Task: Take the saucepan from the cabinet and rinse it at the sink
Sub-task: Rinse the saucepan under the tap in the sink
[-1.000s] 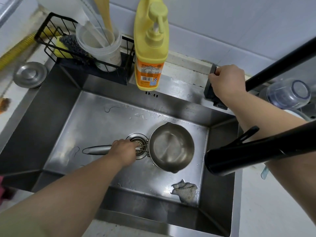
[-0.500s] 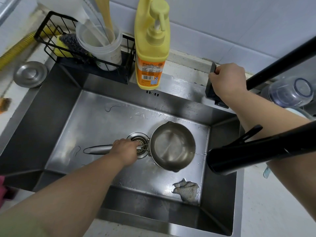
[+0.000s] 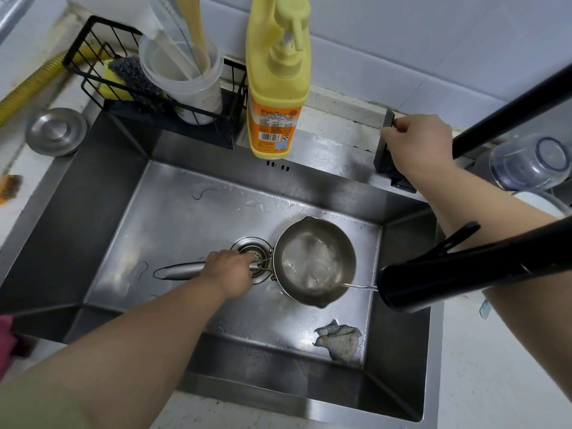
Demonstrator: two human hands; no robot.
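A small steel saucepan (image 3: 314, 261) sits low in the steel sink (image 3: 173, 212), just right of the drain (image 3: 251, 246). My left hand (image 3: 230, 270) grips its long handle close to the bowl. At the sink's back right corner my right hand (image 3: 416, 147) is closed on the black tap handle (image 3: 385, 150). The black faucet spout (image 3: 439, 274) reaches in from the right, and a thin stream of water runs from it into the pan, which holds a little water.
A grey dishcloth (image 3: 339, 339) lies crumpled in the sink's front right corner. Behind the sink stand a yellow soap bottle (image 3: 277, 85) and a black wire rack (image 3: 102, 72) with a tub of utensils. A steel drain lid (image 3: 55, 131) rests at left, an upturned glass (image 3: 526, 162) at right.
Water has started to flow from the spout into the pan, and a little has collected inside. Both hands keep their holds in nearly the same places.
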